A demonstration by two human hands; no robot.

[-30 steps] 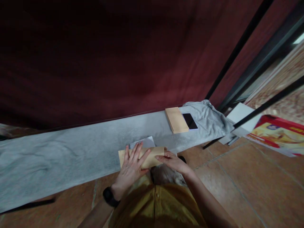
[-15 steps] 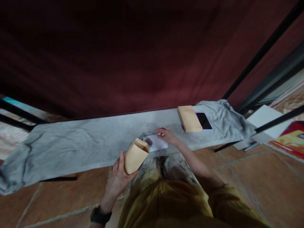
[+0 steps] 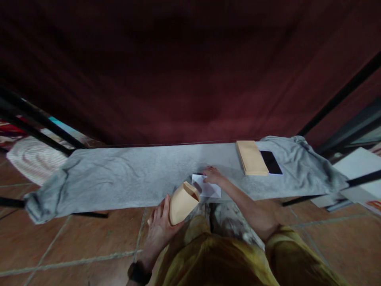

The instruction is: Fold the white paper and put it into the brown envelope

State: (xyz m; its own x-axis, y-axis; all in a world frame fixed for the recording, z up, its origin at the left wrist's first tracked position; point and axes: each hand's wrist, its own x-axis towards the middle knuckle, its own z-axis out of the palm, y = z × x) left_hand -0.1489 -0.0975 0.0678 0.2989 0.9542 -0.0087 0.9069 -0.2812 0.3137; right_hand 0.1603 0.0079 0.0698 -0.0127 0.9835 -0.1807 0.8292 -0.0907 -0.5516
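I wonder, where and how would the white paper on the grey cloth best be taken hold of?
Probably by its far edge, coming from the right with the right hand: the white paper looks flat on the grey cloth, so a thin edge offers a pinch, and the brown envelope in the left hand crowds its left side.

No text, brand or number can be read. The kraft-paper envelope (image 3: 182, 205) in the left hand (image 3: 162, 222) shows no legible mark, nor does the white paper (image 3: 212, 191) by the right hand (image 3: 212, 174) or the kraft-paper stack (image 3: 254, 159). The phone's (image 3: 270, 163) screen is dark; the red-and-yellow print (image 3: 375, 205) at the right edge is too blurred.
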